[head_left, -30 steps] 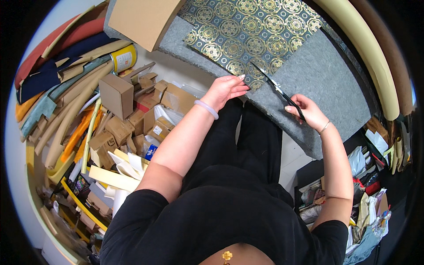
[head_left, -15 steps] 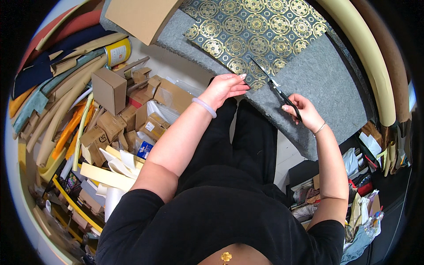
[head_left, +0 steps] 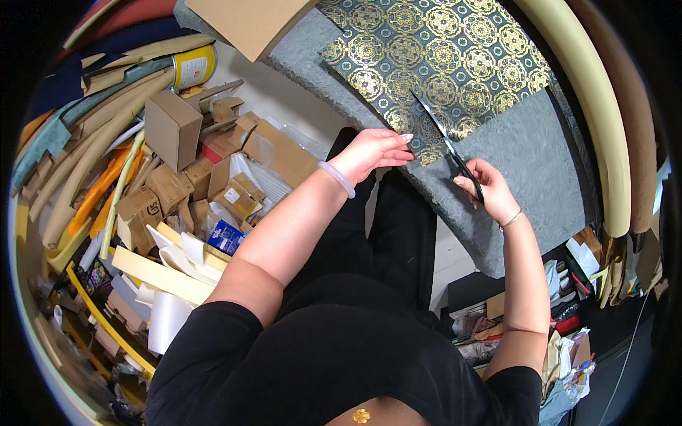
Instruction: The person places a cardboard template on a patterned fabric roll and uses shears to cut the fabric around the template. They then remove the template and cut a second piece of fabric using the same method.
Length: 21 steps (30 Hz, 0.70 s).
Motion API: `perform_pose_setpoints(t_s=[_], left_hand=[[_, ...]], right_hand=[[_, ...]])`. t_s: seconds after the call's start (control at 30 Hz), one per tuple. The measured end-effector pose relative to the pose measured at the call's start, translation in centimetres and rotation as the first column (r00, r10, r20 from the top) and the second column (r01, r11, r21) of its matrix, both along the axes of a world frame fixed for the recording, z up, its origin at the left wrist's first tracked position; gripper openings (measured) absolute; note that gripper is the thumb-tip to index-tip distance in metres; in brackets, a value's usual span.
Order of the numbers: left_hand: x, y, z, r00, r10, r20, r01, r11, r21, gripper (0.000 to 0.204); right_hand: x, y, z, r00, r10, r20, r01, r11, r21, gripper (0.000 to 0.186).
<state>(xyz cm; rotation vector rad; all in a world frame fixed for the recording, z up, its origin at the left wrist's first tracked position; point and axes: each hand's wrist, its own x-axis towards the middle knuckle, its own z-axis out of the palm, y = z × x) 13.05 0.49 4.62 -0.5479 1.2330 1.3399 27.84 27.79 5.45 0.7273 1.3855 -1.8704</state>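
Observation:
A dark patterned fabric (head_left: 440, 53) with gold round medallions lies on a grey felt-like surface (head_left: 529, 153). My left hand (head_left: 376, 153) is closed, its thumb and fingers pinching the near left edge of the fabric by the corner. Black-handled scissors (head_left: 463, 169) are in my right hand (head_left: 490, 188), its fingers in and around the handles. One long blade slants far and left across the fabric, just right of my left fingertips. Whether the other blade is under the cloth I cannot tell.
A cardboard sheet or box (head_left: 249, 25) covers the surface's far left. Cardboard boxes (head_left: 170, 128) and scraps are piled at left, beside long material rolls (head_left: 92, 142) and a yellow tin (head_left: 194, 67). A cream roll (head_left: 600, 128) curves along the right, above bagged odds and ends (head_left: 568, 362).
The whole view has shifted slightly. Against the fabric, the scissors have moved a little farther and leftward. My left hand stays at the same fabric edge.

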Motion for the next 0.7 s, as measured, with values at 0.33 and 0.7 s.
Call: perform_pose_setpoints(t_s=[0.33,0.7], left_hand=[[-0.1,-0.3,-0.2,0.999,-0.004,0.04,0.003,0.999,0.037,0.04],[-0.3,-0.6,-0.5,0.997,-0.021,0.069,0.016,0.997,0.072,0.036]], right_hand=[[-4.3,-0.1,0.5,0.999,0.036,-0.013,-0.036,0.999,-0.012,0.03],[-5.9,-1.1,0.0,0.999,0.046,0.0,-0.045,0.996,0.071,0.027]])
